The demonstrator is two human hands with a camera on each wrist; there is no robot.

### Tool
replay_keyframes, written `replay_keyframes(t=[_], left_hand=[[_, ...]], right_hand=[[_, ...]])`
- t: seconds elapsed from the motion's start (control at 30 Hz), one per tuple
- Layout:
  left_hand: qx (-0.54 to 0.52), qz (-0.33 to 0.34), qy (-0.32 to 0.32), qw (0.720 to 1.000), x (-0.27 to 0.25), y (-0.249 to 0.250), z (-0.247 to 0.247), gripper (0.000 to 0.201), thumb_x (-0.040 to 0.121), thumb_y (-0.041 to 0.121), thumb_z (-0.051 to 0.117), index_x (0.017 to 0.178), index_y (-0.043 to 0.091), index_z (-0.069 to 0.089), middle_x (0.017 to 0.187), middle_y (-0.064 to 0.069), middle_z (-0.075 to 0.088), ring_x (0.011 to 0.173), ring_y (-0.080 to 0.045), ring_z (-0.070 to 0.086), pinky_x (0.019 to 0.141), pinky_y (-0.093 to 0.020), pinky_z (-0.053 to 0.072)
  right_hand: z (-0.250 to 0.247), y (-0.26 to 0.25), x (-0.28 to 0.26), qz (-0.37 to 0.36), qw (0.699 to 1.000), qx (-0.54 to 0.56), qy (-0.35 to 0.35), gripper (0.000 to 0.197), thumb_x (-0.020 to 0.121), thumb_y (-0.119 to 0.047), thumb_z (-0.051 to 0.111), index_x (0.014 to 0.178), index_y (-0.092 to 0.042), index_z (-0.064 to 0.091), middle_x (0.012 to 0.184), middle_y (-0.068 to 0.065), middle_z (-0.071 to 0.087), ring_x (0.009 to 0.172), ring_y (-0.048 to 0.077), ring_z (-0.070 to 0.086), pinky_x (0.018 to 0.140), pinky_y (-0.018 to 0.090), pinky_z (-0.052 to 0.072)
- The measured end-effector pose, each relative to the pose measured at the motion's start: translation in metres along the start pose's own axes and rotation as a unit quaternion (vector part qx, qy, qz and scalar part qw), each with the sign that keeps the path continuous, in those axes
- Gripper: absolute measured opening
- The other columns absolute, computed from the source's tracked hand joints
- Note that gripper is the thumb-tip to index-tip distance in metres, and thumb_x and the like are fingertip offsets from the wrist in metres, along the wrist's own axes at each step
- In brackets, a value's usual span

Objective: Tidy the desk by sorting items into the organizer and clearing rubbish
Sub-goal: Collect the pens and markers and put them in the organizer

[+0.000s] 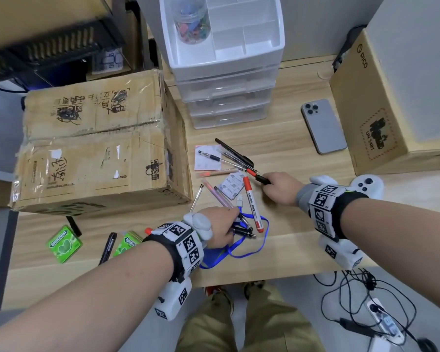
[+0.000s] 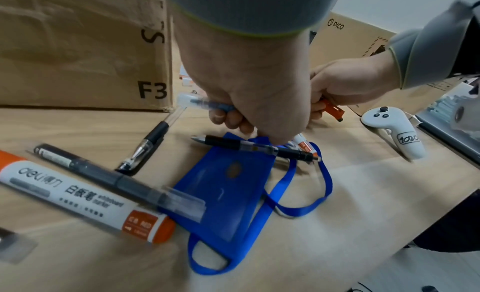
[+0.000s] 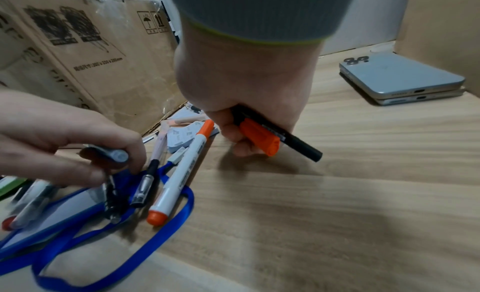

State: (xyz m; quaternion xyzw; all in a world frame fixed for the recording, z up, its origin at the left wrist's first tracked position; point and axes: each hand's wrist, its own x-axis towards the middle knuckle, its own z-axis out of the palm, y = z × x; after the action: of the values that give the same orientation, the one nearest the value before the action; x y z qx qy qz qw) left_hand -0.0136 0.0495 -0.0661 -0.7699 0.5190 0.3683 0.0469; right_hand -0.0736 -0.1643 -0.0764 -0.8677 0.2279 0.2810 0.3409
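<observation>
Hands: left (image 1: 220, 228) grips pens (image 1: 241, 228) | right (image 1: 281, 188) grips markers (image 3: 262, 137)

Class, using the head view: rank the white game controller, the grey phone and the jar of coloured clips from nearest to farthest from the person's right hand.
Measured from the right hand:
1. White game controller, just right of the wrist on the desk.
2. Grey phone, lying face down farther back and to the right.
3. Jar of coloured clips, in the top tray of the organizer, far back left.
</observation>
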Motion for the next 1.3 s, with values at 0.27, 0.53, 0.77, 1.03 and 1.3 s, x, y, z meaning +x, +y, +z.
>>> replay_keyframes(t=[0.27,0.53,0.77,1.03,1.3], left_hand=[[0.035,0.009,-0.036,0.999,0.007,0.000,0.003,0.021,0.096,0.019,0.051,0.116,0.014,0.053,0.112,-0.006,0.058,0.095,-0.029,0.060,0.072,-0.036,0.045],[0.024,-0.028,0.040,0.999,-0.007,0.000,-0.006,0.020,0.096,0.029,0.043,0.106,0.012,0.049,0.096,-0.007,0.060,0.079,-0.028,0.053,0.067,-0.035,0.044],[0.020,-0.093,0.006,0.995,-0.025,-0.013,-0.017,0.023,0.097,0.021,0.043,0.115,0.007,0.041,0.082,-0.005,0.048,0.068,-0.028,0.046,0.059,-0.035,0.034],[0.037,-0.134,-0.006,0.990,-0.039,-0.032,-0.015,0.032,0.093,0.020,0.046,0.125,0.016,0.048,0.107,-0.007,0.065,0.086,-0.029,0.061,0.065,-0.030,0.040],[0.069,-0.290,-0.012,0.954,-0.035,-0.040,-0.002,0.023,0.093,0.012,0.049,0.116,0.009,0.053,0.099,-0.004,0.068,0.070,-0.023,0.054,0.059,-0.032,0.043]], right_hand=[[0.020,-0.010,0.007,-0.008,0.999,-0.027,0.025,0.033,0.081,-0.045,0.067,0.073,-0.017,0.053,0.070,0.001,0.059,0.067,0.022,0.058,0.059,0.032,0.045],[0.004,-0.010,0.009,-0.016,0.999,0.019,0.033,0.018,0.088,-0.040,0.055,0.080,-0.024,0.055,0.075,-0.004,0.061,0.074,0.021,0.060,0.060,0.029,0.040],[-0.005,-0.025,0.018,-0.036,0.997,0.062,0.036,0.011,0.087,-0.032,0.055,0.091,-0.022,0.057,0.078,0.001,0.064,0.076,0.025,0.064,0.066,0.032,0.048],[0.012,-0.051,0.023,-0.098,0.993,0.062,-0.007,0.006,0.090,-0.017,0.053,0.094,-0.017,0.057,0.075,0.003,0.065,0.069,0.025,0.064,0.061,0.031,0.050],[0.035,-0.063,0.021,-0.122,0.982,-0.144,-0.019,0.034,0.076,-0.048,0.070,0.068,-0.020,0.052,0.064,-0.004,0.056,0.065,0.019,0.057,0.054,0.027,0.043]])
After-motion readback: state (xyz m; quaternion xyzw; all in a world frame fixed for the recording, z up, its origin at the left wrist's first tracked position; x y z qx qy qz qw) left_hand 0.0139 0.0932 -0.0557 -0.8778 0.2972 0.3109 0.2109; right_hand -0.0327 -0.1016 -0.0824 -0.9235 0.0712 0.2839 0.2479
